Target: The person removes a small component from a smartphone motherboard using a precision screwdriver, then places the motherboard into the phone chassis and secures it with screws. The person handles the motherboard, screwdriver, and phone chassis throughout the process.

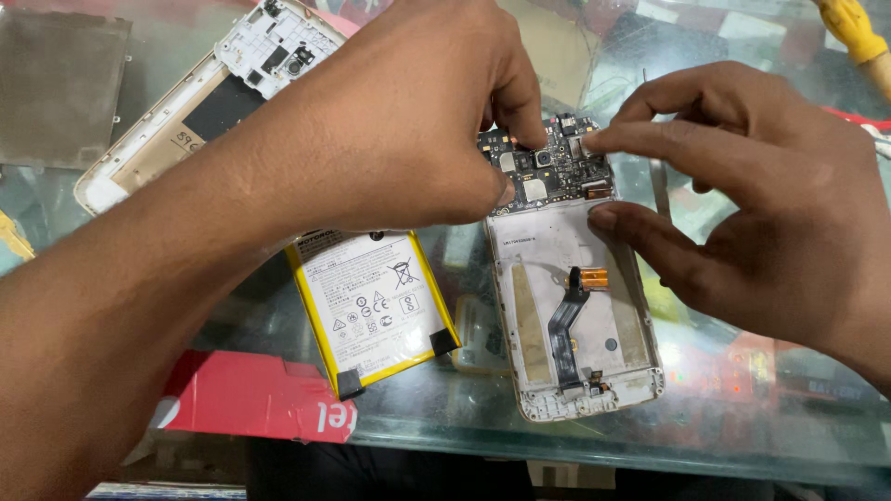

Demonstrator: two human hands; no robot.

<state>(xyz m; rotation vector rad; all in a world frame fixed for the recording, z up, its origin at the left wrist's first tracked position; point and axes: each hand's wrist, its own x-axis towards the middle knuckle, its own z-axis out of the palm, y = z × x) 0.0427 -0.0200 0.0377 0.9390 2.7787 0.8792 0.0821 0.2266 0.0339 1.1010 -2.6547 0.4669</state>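
- Our left hand (408, 121) and right hand (742, 204) pinch the circuit board (548, 167) atop the open phone frame (575, 315) — fingertips closed on its edges.
- We judge an even, gentle lift best — the flex cable (568, 325) lies just below.

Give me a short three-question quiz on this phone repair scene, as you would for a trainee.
1. True or false: the removed battery lies to the left of the opened phone frame.
2. Which part do both hands touch? A) the battery B) the circuit board C) the white back cover
3. What surface is the phone frame lying on?

Key:
1. True.
2. B: the left hand and the right hand pinch the circuit board at the frame's top end.
3. A glass tabletop.
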